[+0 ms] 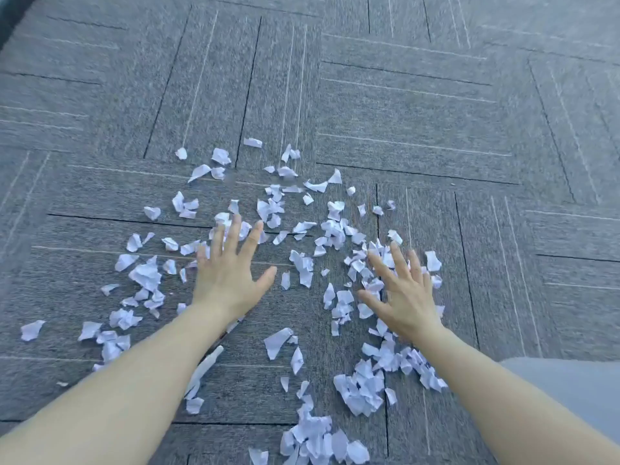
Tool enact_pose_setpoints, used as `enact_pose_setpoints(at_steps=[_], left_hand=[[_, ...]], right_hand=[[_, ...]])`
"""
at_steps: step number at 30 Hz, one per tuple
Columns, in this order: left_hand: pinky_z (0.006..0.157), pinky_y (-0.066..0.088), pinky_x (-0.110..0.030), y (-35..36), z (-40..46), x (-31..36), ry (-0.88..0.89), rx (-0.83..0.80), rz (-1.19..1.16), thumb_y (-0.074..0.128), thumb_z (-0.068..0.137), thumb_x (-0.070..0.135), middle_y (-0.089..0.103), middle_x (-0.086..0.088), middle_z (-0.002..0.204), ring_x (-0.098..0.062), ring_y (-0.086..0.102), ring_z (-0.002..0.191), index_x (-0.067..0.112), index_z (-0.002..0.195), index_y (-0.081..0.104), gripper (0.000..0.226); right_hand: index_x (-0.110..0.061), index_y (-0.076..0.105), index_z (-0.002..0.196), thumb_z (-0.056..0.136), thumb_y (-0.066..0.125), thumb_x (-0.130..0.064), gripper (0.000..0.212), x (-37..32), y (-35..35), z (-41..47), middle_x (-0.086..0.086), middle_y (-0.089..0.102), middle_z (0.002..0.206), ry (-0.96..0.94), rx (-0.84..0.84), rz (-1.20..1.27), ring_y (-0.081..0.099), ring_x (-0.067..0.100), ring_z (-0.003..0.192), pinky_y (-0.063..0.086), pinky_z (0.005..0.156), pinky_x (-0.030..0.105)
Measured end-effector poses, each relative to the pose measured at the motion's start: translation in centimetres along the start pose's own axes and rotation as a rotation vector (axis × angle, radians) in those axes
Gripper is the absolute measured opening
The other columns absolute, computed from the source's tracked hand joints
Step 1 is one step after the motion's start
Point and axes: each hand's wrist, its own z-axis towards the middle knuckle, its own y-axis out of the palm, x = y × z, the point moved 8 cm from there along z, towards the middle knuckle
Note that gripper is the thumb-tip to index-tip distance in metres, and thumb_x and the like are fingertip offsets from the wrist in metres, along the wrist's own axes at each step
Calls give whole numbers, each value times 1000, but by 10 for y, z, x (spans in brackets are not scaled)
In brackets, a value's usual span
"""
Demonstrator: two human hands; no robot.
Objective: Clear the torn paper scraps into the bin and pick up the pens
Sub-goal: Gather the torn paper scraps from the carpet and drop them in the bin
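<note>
Several torn white paper scraps (303, 263) lie scattered over the grey carpet in the middle and lower part of the head view. My left hand (228, 270) is spread flat, palm down, over scraps left of centre. On the right, my right hand (406, 293) is also spread with fingers apart over a denser patch of scraps. Neither hand holds anything. A thicker heap of scraps (360, 389) lies near my right forearm, and another heap (318, 441) sits at the bottom edge. A white pen-like stick (206, 365) lies partly under my left forearm. No bin is in view.
Grey carpet tiles (419, 105) with dark and pale lines cover the floor. A pale grey cloth-covered shape (577, 387), possibly my knee, shows at the lower right. A dark edge (10, 15) runs along the top left corner.
</note>
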Motion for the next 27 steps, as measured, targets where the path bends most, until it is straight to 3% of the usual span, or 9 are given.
enact_pose_setpoints(at_steps=[3,7,12,14,16,18,20,23,27], left_hand=[[114,7,-60,28,30,-2,6,-28,64,28,80,75,-18,-1,158,-29,-8,146,38,148,-10,85],[114,1,-57,48,64,12,44,-64,14,30,78,80,-17,-2,158,-27,-11,145,40,147,-10,89],[117,-1,-50,70,47,73,303,-55,-41,28,87,69,5,2,160,-19,-6,146,31,150,12,76],[118,1,-45,79,18,95,416,-54,-85,27,90,63,13,4,159,-16,-1,146,26,150,17,71],[119,8,-44,87,-9,109,533,-72,-128,31,89,60,20,3,157,-17,5,145,23,149,21,71],[117,14,-47,91,-21,114,581,-46,-130,38,86,62,21,0,156,-21,9,144,24,147,25,73],[117,5,-50,91,-15,112,521,-14,-99,40,82,69,8,-2,159,-25,0,146,32,148,15,80],[117,-5,-51,102,-2,124,519,-96,3,35,75,79,-13,0,159,-24,-17,144,40,146,-12,94],[118,-6,-40,117,-19,153,713,-165,32,43,73,77,-5,4,159,-19,-9,145,29,149,-10,104]], right_hand=[[-61,-13,141,79,26,-83,76,9,18,15,-6,-15,162,-8,6,29,-16,29,148,0,117,53],[-45,-2,150,85,28,-74,77,4,33,22,-9,-15,162,-109,24,112,-19,21,148,-5,118,44],[-34,15,154,93,32,-63,70,-19,44,-7,-11,10,162,-256,-11,188,-8,12,150,6,122,44],[-37,20,152,93,34,-61,65,-17,35,-23,-12,18,160,-279,93,165,3,10,150,10,121,48],[-39,28,149,91,37,-62,64,5,22,-33,-11,21,160,-146,261,158,10,17,150,9,119,51],[-43,26,148,85,37,-70,69,36,24,-42,-8,12,163,73,282,202,2,23,150,4,118,52],[-45,17,150,80,31,-80,79,52,41,-49,-4,2,164,146,210,235,-5,25,150,1,119,53],[-42,10,152,78,35,-82,87,40,58,-53,-5,-1,164,-15,146,286,-7,27,150,-1,119,52],[-23,9,155,80,51,-70,98,4,66,-55,3,8,164,-223,131,236,-4,22,151,3,120,44]])
